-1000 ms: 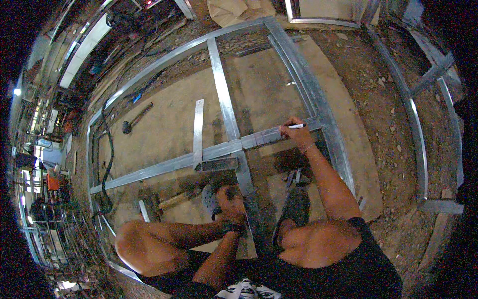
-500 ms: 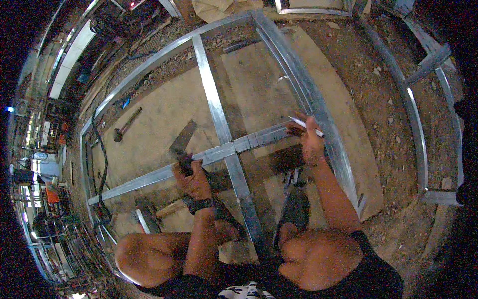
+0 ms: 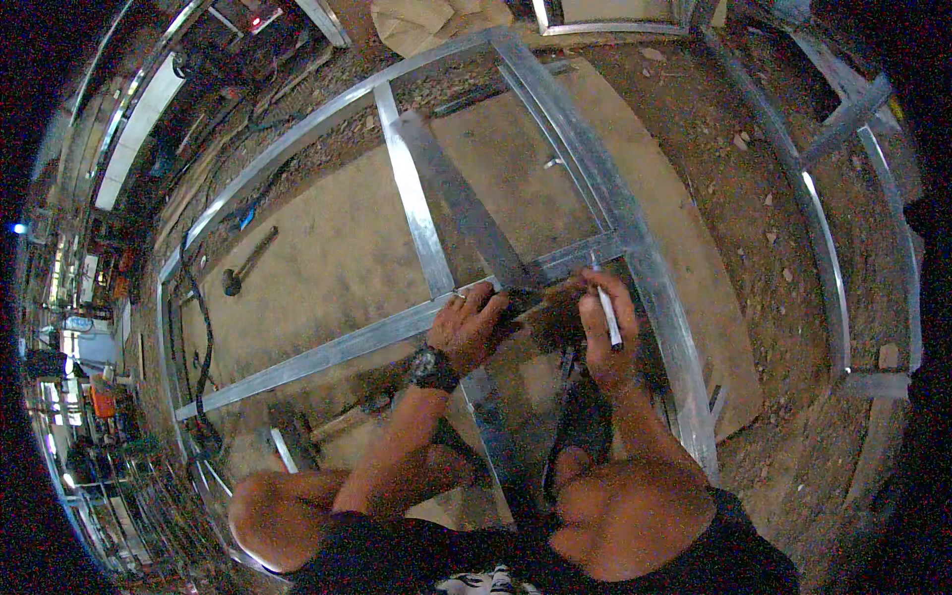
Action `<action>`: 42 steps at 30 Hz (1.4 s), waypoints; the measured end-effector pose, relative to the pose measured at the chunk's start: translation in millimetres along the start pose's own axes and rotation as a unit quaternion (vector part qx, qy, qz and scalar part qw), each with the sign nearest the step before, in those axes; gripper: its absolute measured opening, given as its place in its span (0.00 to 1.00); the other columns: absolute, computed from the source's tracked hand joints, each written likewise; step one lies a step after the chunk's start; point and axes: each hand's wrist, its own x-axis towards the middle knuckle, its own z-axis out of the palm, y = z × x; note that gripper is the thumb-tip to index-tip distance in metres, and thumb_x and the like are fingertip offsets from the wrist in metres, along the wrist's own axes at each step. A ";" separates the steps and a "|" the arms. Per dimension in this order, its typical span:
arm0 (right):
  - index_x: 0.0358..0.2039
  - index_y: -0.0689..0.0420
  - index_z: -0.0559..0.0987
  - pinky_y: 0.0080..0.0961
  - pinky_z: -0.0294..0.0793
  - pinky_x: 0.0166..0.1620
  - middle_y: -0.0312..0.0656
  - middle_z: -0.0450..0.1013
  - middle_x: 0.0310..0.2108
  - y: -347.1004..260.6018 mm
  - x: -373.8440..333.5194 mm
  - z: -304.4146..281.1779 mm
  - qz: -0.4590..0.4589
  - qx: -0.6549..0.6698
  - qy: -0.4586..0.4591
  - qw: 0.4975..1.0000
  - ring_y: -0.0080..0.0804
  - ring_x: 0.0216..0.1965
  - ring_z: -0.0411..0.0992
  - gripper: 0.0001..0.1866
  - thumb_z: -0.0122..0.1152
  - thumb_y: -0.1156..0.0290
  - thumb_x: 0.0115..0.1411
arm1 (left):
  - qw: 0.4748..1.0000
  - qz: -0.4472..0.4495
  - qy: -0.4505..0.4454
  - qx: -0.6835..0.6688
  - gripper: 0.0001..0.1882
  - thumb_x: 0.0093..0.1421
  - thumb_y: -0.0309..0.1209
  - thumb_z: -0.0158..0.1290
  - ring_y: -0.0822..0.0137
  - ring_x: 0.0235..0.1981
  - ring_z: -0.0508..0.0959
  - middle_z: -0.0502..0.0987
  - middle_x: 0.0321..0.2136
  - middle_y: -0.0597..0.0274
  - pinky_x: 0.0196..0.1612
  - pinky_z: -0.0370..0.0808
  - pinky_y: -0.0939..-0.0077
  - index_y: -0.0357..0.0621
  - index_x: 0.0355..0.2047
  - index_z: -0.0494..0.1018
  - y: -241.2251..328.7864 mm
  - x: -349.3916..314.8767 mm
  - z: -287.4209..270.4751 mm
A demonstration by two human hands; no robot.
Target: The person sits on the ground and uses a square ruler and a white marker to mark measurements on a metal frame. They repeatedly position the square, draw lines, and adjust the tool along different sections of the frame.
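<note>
Aluminium frame (image 3: 635, 248) lies flat on the floor (image 3: 754, 198), partly over a brown board (image 3: 327, 258), and I am crouched at its near side. My left hand (image 3: 471, 327) presses a loose metal strip (image 3: 466, 203) down where it meets the frame's crossbar (image 3: 327, 352); the fingers are spread over the strip's near end, gripping it against the bar. The strip runs diagonally away from that hand toward the frame's far rail, just beside the upright middle bar (image 3: 416, 208). My right hand (image 3: 605, 332) is closed around a white marker (image 3: 607, 312), its tip pointing away at the joint of the crossbar and the frame's right rail. The two hands sit near each other, either side of that joint. A watch (image 3: 431, 369) is on my left wrist. A hammer (image 3: 243, 268) rests on the board to the left, well apart from both hands. A second hammer (image 3: 337, 421) lies near my left knee. I see no containers here.
</note>
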 end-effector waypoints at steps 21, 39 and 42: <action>0.50 0.59 0.74 0.25 0.74 0.46 0.39 0.77 0.42 48.5 -35.3 10.0 0.150 0.040 0.028 0.988 0.27 0.41 0.76 0.15 0.54 0.63 0.68 | 0.985 0.076 -0.142 0.065 0.25 0.58 0.42 0.57 0.49 0.55 0.70 0.70 0.53 0.54 0.61 0.65 0.51 0.50 0.53 0.68 -57.6 -11.4 47.2; 0.50 0.59 0.74 0.26 0.74 0.47 0.41 0.75 0.43 62.8 -37.0 7.1 0.113 0.000 0.025 0.993 0.28 0.42 0.75 0.15 0.53 0.64 0.69 | 0.995 0.053 -0.081 -0.037 0.30 0.57 0.29 0.55 0.43 0.66 0.60 0.62 0.63 0.46 0.69 0.55 0.49 0.53 0.61 0.65 -70.1 -12.3 61.4; 0.50 0.60 0.75 0.32 0.72 0.51 0.46 0.75 0.44 51.3 -30.2 -3.4 0.035 -0.082 0.008 0.996 0.36 0.47 0.74 0.15 0.53 0.63 0.68 | 0.991 -0.030 -0.127 0.035 0.27 0.59 0.22 0.46 0.45 0.61 0.68 0.67 0.60 0.42 0.64 0.66 0.54 0.47 0.61 0.65 -67.9 -5.5 45.0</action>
